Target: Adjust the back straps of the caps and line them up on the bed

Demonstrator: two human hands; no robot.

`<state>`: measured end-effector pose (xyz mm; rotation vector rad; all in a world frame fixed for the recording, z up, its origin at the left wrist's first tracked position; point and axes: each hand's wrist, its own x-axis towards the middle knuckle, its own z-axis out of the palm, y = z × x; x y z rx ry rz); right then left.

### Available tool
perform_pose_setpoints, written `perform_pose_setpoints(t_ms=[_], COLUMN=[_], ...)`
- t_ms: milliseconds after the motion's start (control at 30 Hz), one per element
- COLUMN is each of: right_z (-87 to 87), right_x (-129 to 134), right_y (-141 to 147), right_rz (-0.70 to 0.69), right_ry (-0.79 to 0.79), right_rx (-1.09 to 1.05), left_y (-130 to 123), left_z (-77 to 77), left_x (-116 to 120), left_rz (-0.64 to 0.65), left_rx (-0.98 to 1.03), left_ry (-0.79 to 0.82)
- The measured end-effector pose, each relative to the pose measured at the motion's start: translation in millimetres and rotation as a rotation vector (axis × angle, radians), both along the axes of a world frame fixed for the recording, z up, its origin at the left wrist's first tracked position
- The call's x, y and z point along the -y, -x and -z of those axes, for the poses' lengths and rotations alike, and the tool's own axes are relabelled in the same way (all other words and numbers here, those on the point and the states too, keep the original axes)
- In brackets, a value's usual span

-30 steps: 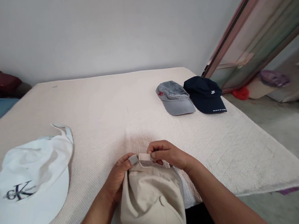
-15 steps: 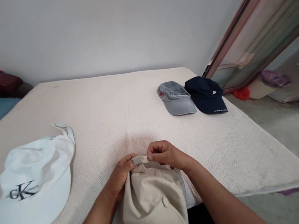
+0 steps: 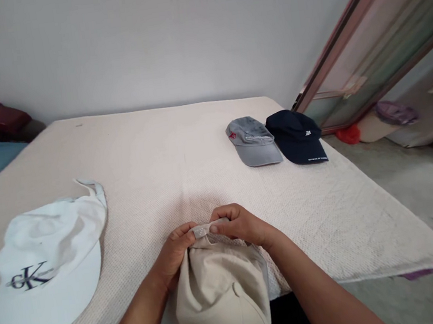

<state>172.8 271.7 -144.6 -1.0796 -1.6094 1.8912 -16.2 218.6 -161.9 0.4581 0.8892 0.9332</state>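
Pinching the pale fabric strap (image 3: 200, 231) of a beige cloth cap (image 3: 223, 304) | left hand (image 3: 176, 253), right hand (image 3: 241, 226): fingers gripping it | ends seemingly overlapped, neither released

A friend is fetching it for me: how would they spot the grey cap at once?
Find the large cream-covered surface against the wall. Toward its far right, the grey cap sits just left of the navy cap. Its grey colour and red mark set it apart from that neighbour.

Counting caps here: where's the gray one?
In the head view, the gray baseball cap lies right of centre on cream cloth, left of the navy cap.
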Motion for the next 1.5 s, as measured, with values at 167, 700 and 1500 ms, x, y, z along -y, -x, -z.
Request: perform_pose_setpoints(t_ms=[167, 700, 1500], right_z=[-0.5, -0.3, 6.5], right_x=[1.9, 6.9, 9.7], right_y=[1.6, 3.8, 2.8], right_rz=[-0.021, -0.037, 0.134], right_ry=[0.011, 0.028, 0.181], right_rx=[0.037, -0.050, -0.289], left_y=[-1.6, 0.9, -2.0], left_z=[-0.3, -0.2, 2.6], left_x=[-1.6, -0.6, 0.6], left_rz=[0.023, 0.058, 0.090], left_rx=[-0.043, -0.110, -0.079], left_ry=[-0.026, -0.032, -0.001])
